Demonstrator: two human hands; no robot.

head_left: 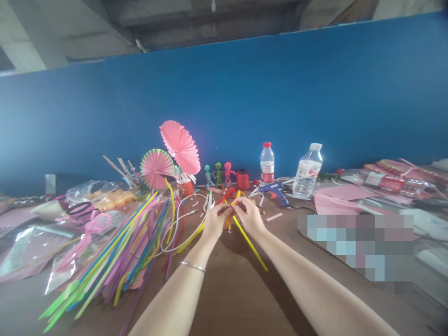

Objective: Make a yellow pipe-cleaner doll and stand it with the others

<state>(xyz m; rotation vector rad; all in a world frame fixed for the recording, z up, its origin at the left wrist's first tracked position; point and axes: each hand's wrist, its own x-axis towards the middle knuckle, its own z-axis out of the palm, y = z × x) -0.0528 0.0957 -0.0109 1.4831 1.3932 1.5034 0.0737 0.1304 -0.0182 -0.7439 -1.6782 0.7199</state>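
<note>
My left hand [216, 219] and my right hand [248, 215] meet above the middle of the brown table [224, 298]. Between them both pinch a small figure of yellow and orange pipe cleaners [228, 223]. One long yellow stem [250, 243] hangs from it, slanting down to the right under my right hand. Red pipe cleaners [227, 192] lie just behind my fingertips. Three small figures, blue, green [219, 175] and pink, stand upright farther back. My fingers partly hide the held piece.
Many coloured pipe cleaners [115, 247] spread at the left, beside a white cable [178, 218]. Pink fans [180, 147] rise behind. A blue glue gun [275, 190] and two bottles [307, 172] stand back right; pink paper [341, 200] lies farther right.
</note>
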